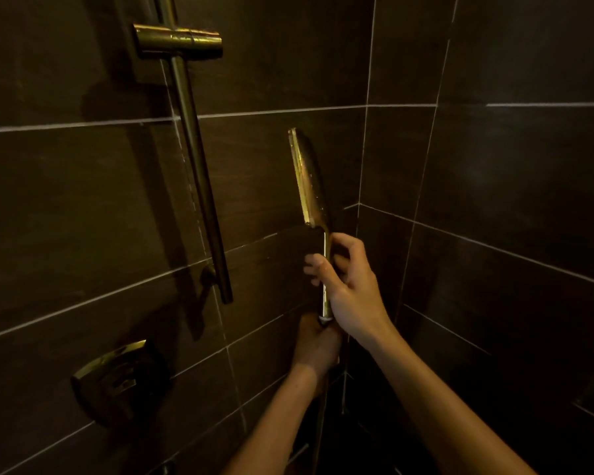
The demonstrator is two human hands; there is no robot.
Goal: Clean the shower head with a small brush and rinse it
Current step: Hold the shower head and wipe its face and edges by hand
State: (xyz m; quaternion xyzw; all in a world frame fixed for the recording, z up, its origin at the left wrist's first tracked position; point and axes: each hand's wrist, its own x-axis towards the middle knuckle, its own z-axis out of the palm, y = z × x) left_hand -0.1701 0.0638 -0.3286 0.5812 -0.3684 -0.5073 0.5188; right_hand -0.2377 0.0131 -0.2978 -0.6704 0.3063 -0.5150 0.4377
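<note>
A gold hand-held shower head stands upright in front of the dark tiled wall, seen edge-on with its spray face turned left. My right hand is wrapped around its slim handle just below the head. Directly beneath, my left hand is closed around the bottom of the handle where the hose joins. The hose itself is mostly hidden by my hands and the dark. No brush is visible.
A gold slide rail with a holder bracket runs down the wall to the left. A mixer valve handle sits at lower left. The tiled corner lies just behind the shower head.
</note>
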